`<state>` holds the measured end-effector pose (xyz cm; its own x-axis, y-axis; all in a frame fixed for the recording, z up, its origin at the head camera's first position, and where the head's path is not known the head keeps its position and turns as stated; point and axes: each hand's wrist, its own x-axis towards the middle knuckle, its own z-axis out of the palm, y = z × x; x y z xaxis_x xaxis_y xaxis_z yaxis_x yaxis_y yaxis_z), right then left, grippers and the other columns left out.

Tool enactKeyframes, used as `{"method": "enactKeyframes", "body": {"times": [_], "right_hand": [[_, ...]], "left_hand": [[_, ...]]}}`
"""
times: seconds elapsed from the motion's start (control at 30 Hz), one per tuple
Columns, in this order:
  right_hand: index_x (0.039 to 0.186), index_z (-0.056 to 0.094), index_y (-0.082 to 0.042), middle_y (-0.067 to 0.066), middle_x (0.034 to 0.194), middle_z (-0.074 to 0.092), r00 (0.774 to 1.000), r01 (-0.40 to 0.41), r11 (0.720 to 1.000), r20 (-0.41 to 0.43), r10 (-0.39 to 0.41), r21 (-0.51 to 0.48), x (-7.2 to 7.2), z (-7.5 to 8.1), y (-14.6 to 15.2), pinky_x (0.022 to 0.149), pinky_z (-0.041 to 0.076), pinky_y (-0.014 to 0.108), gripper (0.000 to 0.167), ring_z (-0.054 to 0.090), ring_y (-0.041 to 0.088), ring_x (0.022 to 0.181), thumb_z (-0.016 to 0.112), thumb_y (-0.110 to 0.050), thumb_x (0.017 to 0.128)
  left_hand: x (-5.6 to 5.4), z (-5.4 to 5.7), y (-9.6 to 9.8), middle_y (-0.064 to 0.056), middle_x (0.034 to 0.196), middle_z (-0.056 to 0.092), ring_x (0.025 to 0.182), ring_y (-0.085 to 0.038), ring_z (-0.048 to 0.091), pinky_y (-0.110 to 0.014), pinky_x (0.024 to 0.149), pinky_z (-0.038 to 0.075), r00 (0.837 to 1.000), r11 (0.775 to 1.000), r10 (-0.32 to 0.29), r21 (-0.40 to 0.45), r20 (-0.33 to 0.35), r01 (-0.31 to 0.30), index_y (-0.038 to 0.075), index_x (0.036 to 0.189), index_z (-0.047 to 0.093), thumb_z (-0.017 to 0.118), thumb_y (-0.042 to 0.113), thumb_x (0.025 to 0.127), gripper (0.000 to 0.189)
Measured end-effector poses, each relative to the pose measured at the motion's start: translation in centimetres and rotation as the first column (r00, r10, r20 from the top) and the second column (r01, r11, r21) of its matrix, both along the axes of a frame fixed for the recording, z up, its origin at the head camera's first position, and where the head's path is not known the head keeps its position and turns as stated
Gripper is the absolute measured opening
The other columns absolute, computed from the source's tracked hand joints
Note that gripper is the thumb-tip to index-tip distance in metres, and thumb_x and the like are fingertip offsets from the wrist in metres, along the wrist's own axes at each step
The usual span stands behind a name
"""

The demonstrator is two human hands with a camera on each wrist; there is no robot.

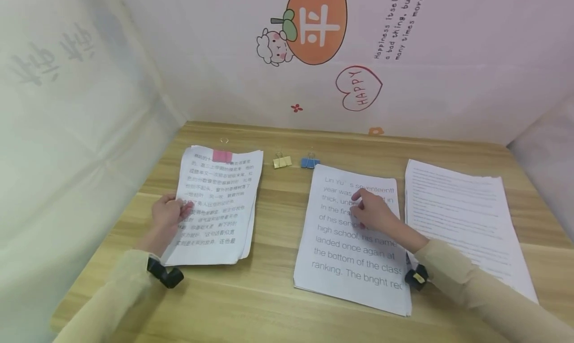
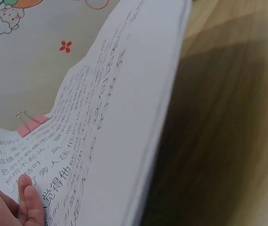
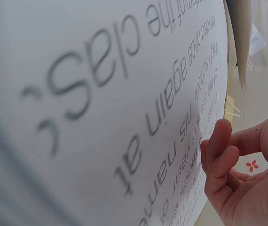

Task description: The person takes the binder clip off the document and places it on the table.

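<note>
On the left lies a stack of printed paper (image 1: 219,218) with a pink binder clip (image 1: 222,156) on its top edge. My left hand (image 1: 169,212) is at its left edge, fingers loosely bent against the printed face; no grip on the sheets shows. To the right is a second paper stack (image 1: 350,273), printed in large English type. My right hand (image 1: 372,211) is over its upper part, fingers loosely bent, pinching no sheet that I can see. In the right wrist view, the fingers (image 3: 218,141) are close to the page; whether they touch it is unclear.
A yellow binder clip (image 1: 282,162) and a blue binder clip (image 1: 310,162) stand behind the stacks. A third stack with small print (image 1: 457,218) lies at the right, partly under my right forearm. A printed cloth (image 1: 224,59) hangs behind the wooden table (image 1: 264,293).
</note>
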<state>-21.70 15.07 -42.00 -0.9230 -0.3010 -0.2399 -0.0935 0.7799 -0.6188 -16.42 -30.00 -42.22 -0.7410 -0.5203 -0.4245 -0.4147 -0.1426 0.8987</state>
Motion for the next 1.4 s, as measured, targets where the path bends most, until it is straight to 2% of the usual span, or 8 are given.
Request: {"method": "enactKeyframes", "body": {"times": [0.53, 0.77, 0.9, 1.0, 1.1, 1.23, 1.33, 1.4], "right_hand": [[0.121, 0.052, 0.0, 0.009, 0.083, 0.064, 0.996, -0.077, 0.996, 0.05, 0.08, -0.051, 0.1, -0.1, -5.0, 0.055, 0.049, 0.025, 0.032, 0.06, 0.015, 0.057, 0.055, -0.015, 0.093], [0.12, 0.054, 0.002, 0.009, 0.081, 0.067, 0.986, -0.1, 0.981, 0.115, 0.119, -0.164, 0.1, 0.2, -8.0, 0.051, 0.051, 0.025, 0.031, 0.059, 0.014, 0.055, 0.054, -0.016, 0.094], [0.113, 0.058, 0.006, 0.012, 0.079, 0.068, 0.978, -0.106, 0.955, 0.146, 0.151, -0.276, -0.1, 0.2, -9.3, 0.05, 0.052, 0.025, 0.027, 0.059, 0.013, 0.054, 0.051, -0.014, 0.096], [0.106, 0.062, 0.007, 0.015, 0.08, 0.069, 0.969, -0.076, 0.93, 0.192, 0.153, -0.361, -0.4, 0.1, -10.1, 0.051, 0.052, 0.024, 0.027, 0.059, 0.012, 0.053, 0.048, -0.015, 0.098], [0.107, 0.062, 0.008, 0.018, 0.084, 0.07, 0.952, -0.008, 0.902, 0.272, 0.139, -0.431, -0.7, -0.1, -10.8, 0.052, 0.053, 0.021, 0.031, 0.06, 0.01, 0.053, 0.048, -0.019, 0.099], [0.116, 0.058, 0.009, 0.015, 0.083, 0.07, 0.913, 0.115, 0.856, 0.394, 0.109, -0.503, -1.0, -0.3, -11.7, 0.053, 0.053, 0.018, 0.038, 0.06, 0.008, 0.054, 0.05, -0.024, 0.098], [0.117, 0.057, 0.008, 0.008, 0.079, 0.066, 0.89, 0.188, 0.823, 0.446, 0.088, -0.537, -1.1, -0.3, -12.3, 0.054, 0.052, 0.016, 0.039, 0.06, 0.007, 0.055, 0.052, -0.025, 0.097], [0.116, 0.058, 0.008, 0.006, 0.078, 0.064, 0.885, 0.212, 0.809, 0.459, 0.079, -0.548, -1.2, -0.2, -12.6, 0.054, 0.052, 0.016, 0.037, 0.06, 0.007, 0.056, 0.052, -0.022, 0.096]], "left_hand": [[2.2, -0.7, 3.3, -0.002, 0.083, 0.056, 0.069, -0.001, 0.062, -0.014, 0.073, 0.055, 0.991, 0.992, -0.128, 0.015, -0.035, 0.129, -0.005, 0.137, 0.035, 0.041, 0.001, 0.097, 0.041], [2.8, -0.9, 4.1, -0.002, 0.083, 0.057, 0.069, -0.001, 0.063, -0.014, 0.073, 0.056, 0.989, 0.99, -0.134, 0.022, -0.055, 0.136, -0.005, 0.132, 0.038, 0.042, 0.0, 0.096, 0.036], [3.0, -1.1, 4.4, -0.004, 0.087, 0.056, 0.069, -0.001, 0.063, -0.015, 0.074, 0.056, 0.989, 0.991, -0.133, 0.027, -0.058, 0.134, -0.005, 0.131, 0.039, 0.043, 0.0, 0.096, 0.035], [3.0, -1.2, 4.7, -0.005, 0.09, 0.056, 0.07, -0.001, 0.064, -0.015, 0.075, 0.056, 0.989, 0.99, -0.135, 0.023, -0.057, 0.137, -0.004, 0.13, 0.041, 0.043, 0.002, 0.097, 0.034], [3.0, -1.1, 4.9, -0.006, 0.092, 0.057, 0.07, -0.002, 0.064, -0.015, 0.075, 0.056, 0.99, 0.99, -0.132, 0.036, -0.055, 0.134, -0.003, 0.129, 0.042, 0.044, 0.003, 0.097, 0.032], [3.1, -1.1, 5.3, -0.004, 0.09, 0.057, 0.071, -0.003, 0.064, -0.015, 0.076, 0.056, 0.991, 0.99, -0.124, 0.057, -0.058, 0.128, -0.002, 0.127, 0.043, 0.044, 0.002, 0.097, 0.03], [3.2, -1.1, 5.4, -0.003, 0.088, 0.057, 0.071, -0.003, 0.063, -0.016, 0.076, 0.056, 0.99, 0.989, -0.127, 0.061, -0.06, 0.131, -0.002, 0.126, 0.043, 0.044, 0.002, 0.097, 0.029], [3.4, -1.0, 5.6, -0.003, 0.086, 0.057, 0.071, -0.004, 0.064, -0.016, 0.075, 0.056, 0.989, 0.989, -0.13, 0.064, -0.064, 0.134, -0.002, 0.125, 0.044, 0.044, 0.002, 0.097, 0.028]]}}
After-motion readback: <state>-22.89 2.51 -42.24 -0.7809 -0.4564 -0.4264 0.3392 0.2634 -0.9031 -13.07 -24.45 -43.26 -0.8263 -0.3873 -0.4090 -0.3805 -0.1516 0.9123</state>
